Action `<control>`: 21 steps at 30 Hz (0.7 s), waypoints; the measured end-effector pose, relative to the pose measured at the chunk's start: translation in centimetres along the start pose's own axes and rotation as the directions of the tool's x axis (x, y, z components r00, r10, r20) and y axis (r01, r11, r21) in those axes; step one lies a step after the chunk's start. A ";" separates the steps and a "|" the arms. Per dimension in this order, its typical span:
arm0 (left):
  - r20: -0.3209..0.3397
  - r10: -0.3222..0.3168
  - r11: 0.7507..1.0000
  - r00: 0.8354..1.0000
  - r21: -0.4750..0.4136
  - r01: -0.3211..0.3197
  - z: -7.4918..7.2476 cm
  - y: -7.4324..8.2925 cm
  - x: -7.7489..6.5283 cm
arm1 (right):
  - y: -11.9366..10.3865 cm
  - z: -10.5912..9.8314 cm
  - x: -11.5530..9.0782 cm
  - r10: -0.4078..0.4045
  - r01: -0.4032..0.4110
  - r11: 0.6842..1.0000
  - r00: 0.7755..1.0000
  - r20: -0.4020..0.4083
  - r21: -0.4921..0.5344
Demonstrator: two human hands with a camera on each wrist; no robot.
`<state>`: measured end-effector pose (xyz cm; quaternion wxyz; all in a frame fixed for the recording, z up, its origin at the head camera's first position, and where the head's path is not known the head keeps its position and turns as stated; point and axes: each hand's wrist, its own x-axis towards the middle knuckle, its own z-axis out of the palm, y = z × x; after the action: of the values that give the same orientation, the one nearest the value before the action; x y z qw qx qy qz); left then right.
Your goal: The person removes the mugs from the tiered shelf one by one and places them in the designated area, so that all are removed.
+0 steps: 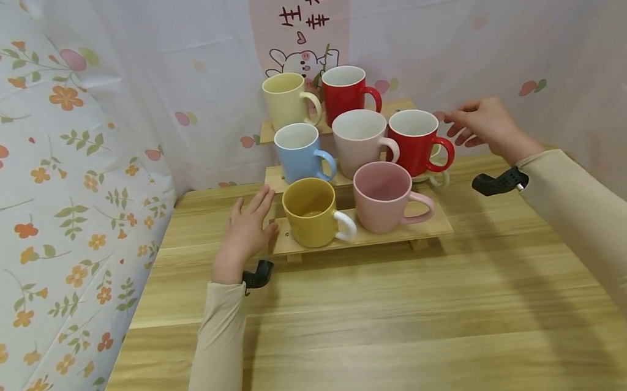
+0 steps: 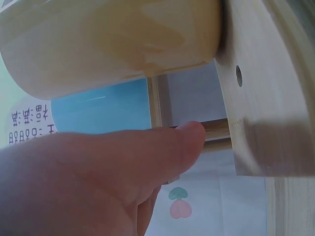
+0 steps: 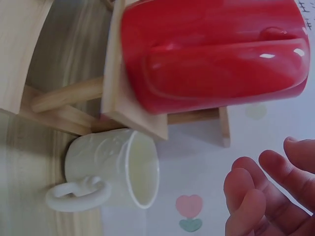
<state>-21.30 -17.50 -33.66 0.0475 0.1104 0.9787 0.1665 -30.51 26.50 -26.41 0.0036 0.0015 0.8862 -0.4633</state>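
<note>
A three-step wooden rack [image 1: 369, 240] carries several mugs. My left hand [image 1: 246, 231], fingers extended, is at the rack's left side, near the mustard mug [image 1: 309, 220] with a white handle; in the left wrist view its thumb [image 2: 184, 145] lies beside the lower board. My right hand [image 1: 487, 125] is raised right of the middle-step red mug [image 1: 410, 148], apart from it, fingers loosely bent around nothing. Below that mug, a cream mug [image 3: 98, 160] stands on the table, mostly hidden in the head view. A pink mug [image 1: 377, 206] shares the lowest step.
Light blue [image 1: 296, 160] and pale pink [image 1: 357, 152] mugs occupy the middle step. Above them are a pale yellow mug [image 1: 284, 106] and another red mug [image 1: 341, 98]. The rack stands near the back of the wooden table [image 1: 390, 324], before a patterned curtain [image 1: 197, 57].
</note>
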 end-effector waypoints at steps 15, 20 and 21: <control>0.008 0.000 1.000 1.000 -0.008 0.000 -0.1 0.0 0.0 | -2.2 0.0 0.6 -0.009 0.009 1.000 1.000 0.019 0.026; 0.004 0.009 1.000 1.000 -0.019 -0.009 0.0 0.0 0.1 | -2.8 -0.2 0.7 -0.009 0.009 1.000 1.000 0.015 0.001; 0.006 0.009 1.000 1.000 -0.018 -0.009 0.0 0.1 0.1 | -2.9 -0.2 0.7 -0.010 0.010 1.000 1.000 0.015 -0.005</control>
<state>-21.36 -17.42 -33.64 0.0505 0.1147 0.9765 0.1754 -31.26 25.02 -23.94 0.0078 -0.0064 0.8873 -0.4610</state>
